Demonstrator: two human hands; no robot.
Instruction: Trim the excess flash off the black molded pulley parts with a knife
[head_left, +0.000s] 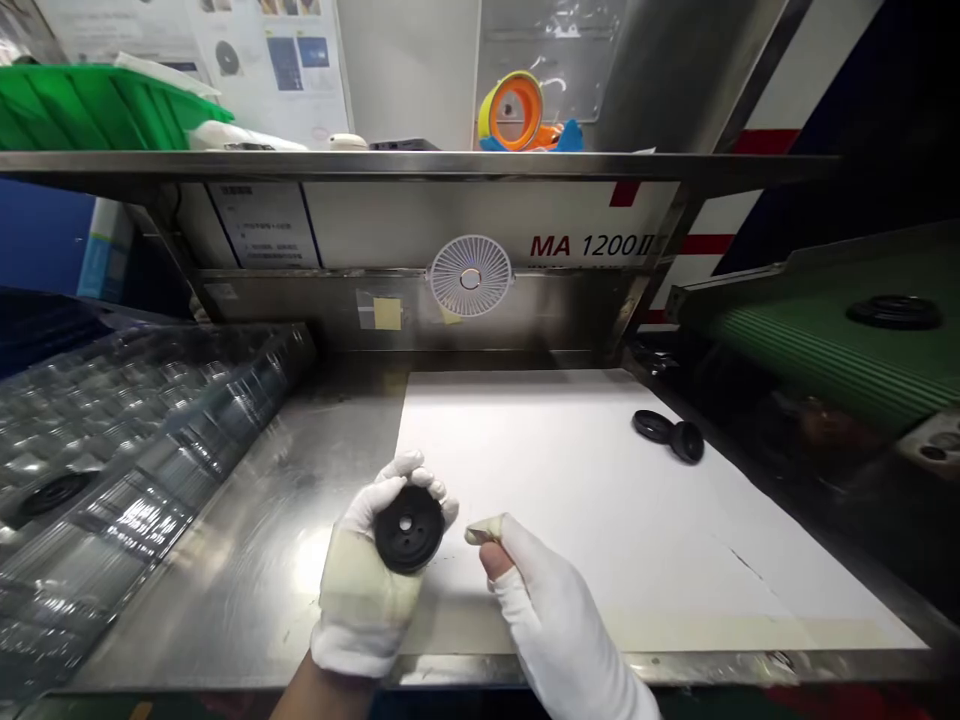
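Observation:
My left hand [367,570], in a white glove with beige tape around it, holds a round black rubber-like disc [409,529] with a small central hole. My right hand [540,600], also white-gloved, is just to the right of the disc and apart from it. Its fingertips are pinched together, with a taped tip, and nothing shows between them. Both hands are above a white paper sheet [540,450]. Two black disc parts [668,436] lie touching on the sheet's far right.
A clear plastic blister tray [127,470] with a black disc [56,493] lies left on the steel bench [247,590]. At right, a green ribbed conveyor belt [817,340] carries a black ring [894,312]. A steel shelf [412,162] runs overhead, holding a green bin [90,110] and an orange-and-yellow object [511,112].

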